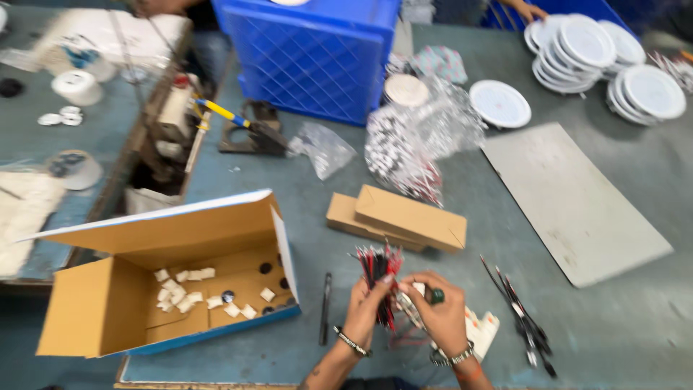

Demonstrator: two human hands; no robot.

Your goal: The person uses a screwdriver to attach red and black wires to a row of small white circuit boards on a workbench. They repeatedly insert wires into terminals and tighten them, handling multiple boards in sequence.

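Note:
My left hand [366, 303] grips a bundle of red and black wires [377, 266] that fans out above my fingers. My right hand [435, 309] is closed around a small component, with a dark green part [437, 295] showing at my fingertips; it touches the left hand over the bundle. Both hands hover just above the grey-green table near its front edge. Under my right wrist lie small white pieces [485, 328]. What exactly sits inside my right fist is hidden.
An open cardboard box [108, 303] with small white parts lies left. A black pen [325, 307] lies beside my left hand, loose wires [523, 318] on the right. Two flat cartons [404, 217], a grey board [570, 195], a blue crate [317, 58], bagged parts [404, 152] and stacked white discs [599, 58] lie beyond.

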